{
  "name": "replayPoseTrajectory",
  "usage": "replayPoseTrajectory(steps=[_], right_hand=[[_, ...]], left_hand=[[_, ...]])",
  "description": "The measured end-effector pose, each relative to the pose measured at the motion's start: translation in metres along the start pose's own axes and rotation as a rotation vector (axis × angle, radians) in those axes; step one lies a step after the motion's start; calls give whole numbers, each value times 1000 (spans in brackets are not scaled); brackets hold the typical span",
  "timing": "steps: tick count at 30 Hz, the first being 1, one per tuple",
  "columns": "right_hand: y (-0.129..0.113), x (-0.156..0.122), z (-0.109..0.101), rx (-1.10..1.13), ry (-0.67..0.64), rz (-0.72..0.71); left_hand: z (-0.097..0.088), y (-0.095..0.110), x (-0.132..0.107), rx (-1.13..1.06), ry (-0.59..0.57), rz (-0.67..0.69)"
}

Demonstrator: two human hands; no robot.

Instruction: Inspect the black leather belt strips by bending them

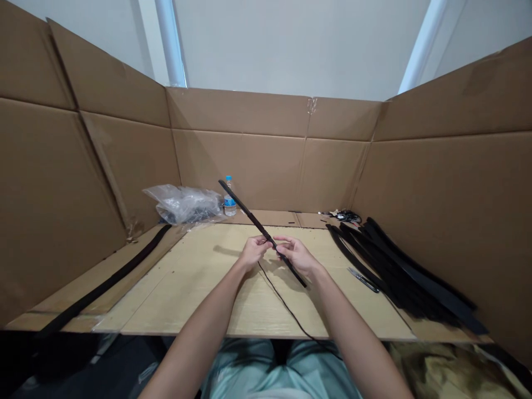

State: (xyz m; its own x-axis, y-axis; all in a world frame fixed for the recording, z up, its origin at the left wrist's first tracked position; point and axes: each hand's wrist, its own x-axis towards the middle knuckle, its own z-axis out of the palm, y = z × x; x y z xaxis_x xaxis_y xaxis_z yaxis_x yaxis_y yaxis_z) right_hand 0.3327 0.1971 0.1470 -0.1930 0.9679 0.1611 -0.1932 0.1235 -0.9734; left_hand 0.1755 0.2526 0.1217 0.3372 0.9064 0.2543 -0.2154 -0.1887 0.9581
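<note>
A long, thin black strip is held at a slant above the middle of the table, its far end raised to the left. Along its middle, the surface looks ridged, as if wound with cord. My left hand pinches the strip from the left side. From the right, my right hand has thumb and fingers closed on it just below that ridged part. A thin black cord runs from beside my left hand over the table edge toward my lap. Whether the fingers also grip the cord is hidden.
Small thread snips lie right of my hands, beside a pile of black strips. Another black strip lies at left. Behind are a clear plastic bag, a water bottle and tangled black cord. Cardboard walls enclose the table.
</note>
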Motion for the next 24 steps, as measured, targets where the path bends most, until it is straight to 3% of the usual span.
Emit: replayPoseTrajectory(steps=[7,12,16,24], right_hand=[[11,6,6,-70,33,-90],[8,5,4,-153,44,-70],[6,5,3,-113,28,-93],[4,3,4,-89,41,-12]], left_hand=[[2,1,-3,41,-2,23],[1,-1,-4,72,-24,35],[-1,0,-1,66,20,17],[-1,4,-1,5,-33,-28]])
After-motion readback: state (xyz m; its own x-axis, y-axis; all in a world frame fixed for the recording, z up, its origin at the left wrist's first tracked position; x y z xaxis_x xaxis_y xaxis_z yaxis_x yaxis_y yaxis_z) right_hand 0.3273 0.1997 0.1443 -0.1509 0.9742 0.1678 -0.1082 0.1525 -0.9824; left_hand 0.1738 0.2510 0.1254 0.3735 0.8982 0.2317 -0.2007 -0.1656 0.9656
